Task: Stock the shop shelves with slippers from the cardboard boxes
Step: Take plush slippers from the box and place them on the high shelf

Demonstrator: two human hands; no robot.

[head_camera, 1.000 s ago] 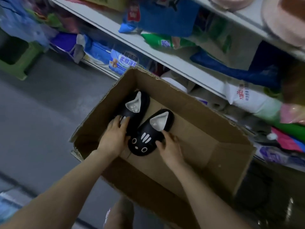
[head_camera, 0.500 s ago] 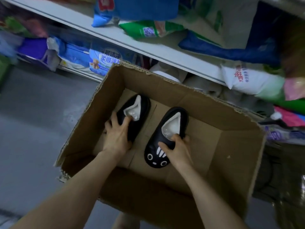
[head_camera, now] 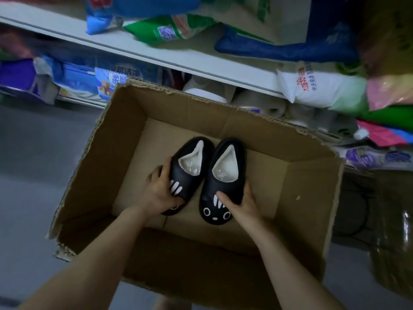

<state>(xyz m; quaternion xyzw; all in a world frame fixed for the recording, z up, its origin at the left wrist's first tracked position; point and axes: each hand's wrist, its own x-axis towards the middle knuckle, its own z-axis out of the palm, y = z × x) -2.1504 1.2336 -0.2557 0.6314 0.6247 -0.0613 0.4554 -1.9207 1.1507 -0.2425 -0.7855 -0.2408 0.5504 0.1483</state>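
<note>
Cardboard box bottom — left hand clasps left slipper, right hand clasps right slipper.

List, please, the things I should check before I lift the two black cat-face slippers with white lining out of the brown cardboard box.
1. Left hand grips the left black cat-face slipper: ok. The fingers curl round its outer side and the thumb lies across the toe.
2. Right hand grips the right black cat-face slipper: ok. The thumb is on top and the fingers are round the outer side.
3. Both slippers upright and side by side: ok.
4. Way up out of the open brown cardboard box: ok. Nothing lies above the slippers.
5. Free place on the white shelf board: cannot tell. The part in view carries plastic bags.
</note>
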